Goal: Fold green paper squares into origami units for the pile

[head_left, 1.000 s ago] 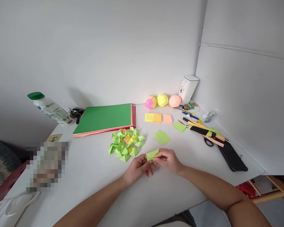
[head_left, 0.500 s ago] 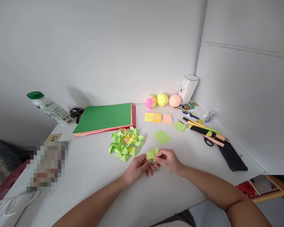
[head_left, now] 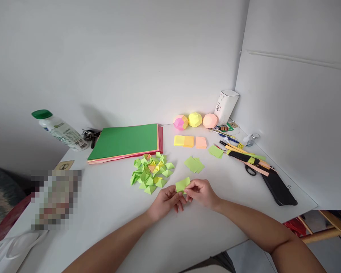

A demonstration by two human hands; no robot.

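Note:
Between my two hands is a small piece of light green paper (head_left: 182, 184), held up above the table. My left hand (head_left: 166, 201) pinches its lower left edge between thumb and fingers. On the other side, my right hand (head_left: 201, 193) grips the right edge with its fingertips, which hide part of the paper. Just beyond lie a few loose green paper sheets (head_left: 193, 165), overlapping. To the left spreads a pile of folded paper pieces (head_left: 150, 172), mostly green with some yellow and orange ones.
A green-topped stack of coloured paper (head_left: 125, 141) lies behind the pile. Three faceted paper balls (head_left: 195, 120) sit along the wall, with yellow, orange and pink sticky notes (head_left: 188, 141) before them. At right are a cutter (head_left: 241, 156), scissors (head_left: 250, 170) and a black phone (head_left: 278, 187). A bottle (head_left: 61, 131) stands left.

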